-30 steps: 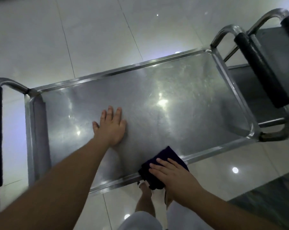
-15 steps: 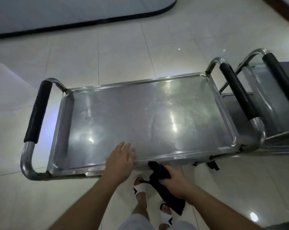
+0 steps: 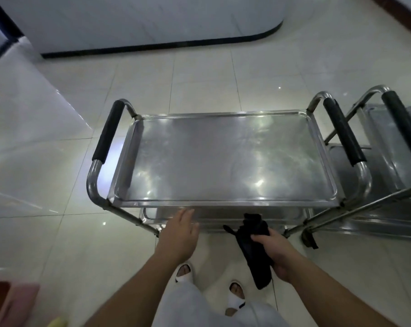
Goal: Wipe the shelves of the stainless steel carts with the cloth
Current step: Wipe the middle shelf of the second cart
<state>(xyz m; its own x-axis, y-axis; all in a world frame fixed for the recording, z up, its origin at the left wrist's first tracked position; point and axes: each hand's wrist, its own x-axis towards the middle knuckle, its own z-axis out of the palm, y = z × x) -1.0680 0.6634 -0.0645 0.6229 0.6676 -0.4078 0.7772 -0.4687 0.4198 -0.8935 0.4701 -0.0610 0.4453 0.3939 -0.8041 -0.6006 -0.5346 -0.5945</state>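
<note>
Now between shelves: top shelf bare, the lower one likely next.
Right hand grips the dark cloth below the cart's near edge; left hand hovers there, fingers loosely together.

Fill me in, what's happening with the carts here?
A person is standing at the near side of a stainless steel cart. The right hand grips a dark cloth below the edge of the top shelf, off the metal. The left hand is open in front of the cart's near edge, holding nothing. The top shelf is bare and streaky with reflections. A lower shelf shows beneath it, and a second cart is parked to the right.
</note>
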